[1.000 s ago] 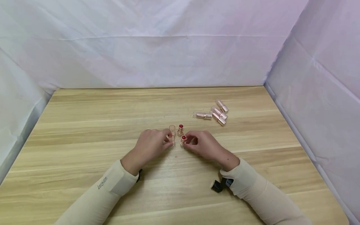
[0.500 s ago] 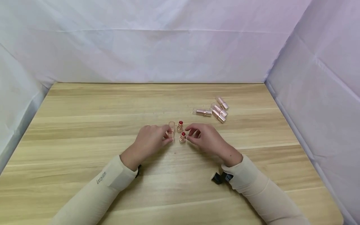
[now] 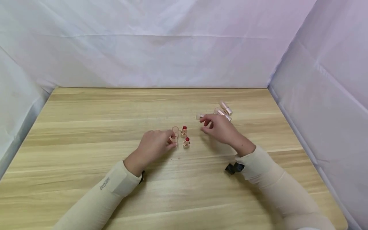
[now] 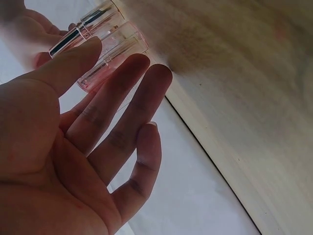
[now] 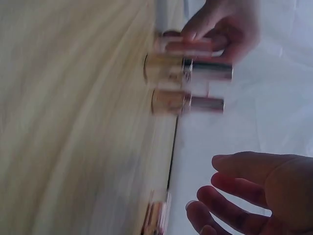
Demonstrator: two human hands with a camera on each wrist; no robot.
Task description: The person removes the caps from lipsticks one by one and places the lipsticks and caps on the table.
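My left hand (image 3: 153, 145) pinches the nearer of two clear lipstick caps (image 3: 174, 143) that stand upright on the table; the farther clear cap (image 3: 175, 129) is just beyond the fingers. Right beside them stand two uncapped lipsticks, the back lipstick (image 3: 184, 132) and the front lipstick (image 3: 186, 143), with gold bases and red tips upward. Holding nothing, my right hand (image 3: 219, 129) hovers with loosely bent fingers by a capped lipstick (image 3: 200, 117) lying on its side, partly hidden by the hand. In the right wrist view both standing lipsticks (image 5: 164, 68) are blurred.
More capped lipsticks lie behind my right hand, among them a pink-gold lipstick (image 3: 226, 109) and another lipstick (image 3: 222, 114) partly covered by the hand. The wooden table (image 3: 115, 105) meets a white cloth backdrop (image 3: 158, 60) at its back edge.
My right hand has let go of the front standing lipstick and moved right and away from me, toward the lying lipsticks. My left hand keeps its place at the clear cap.
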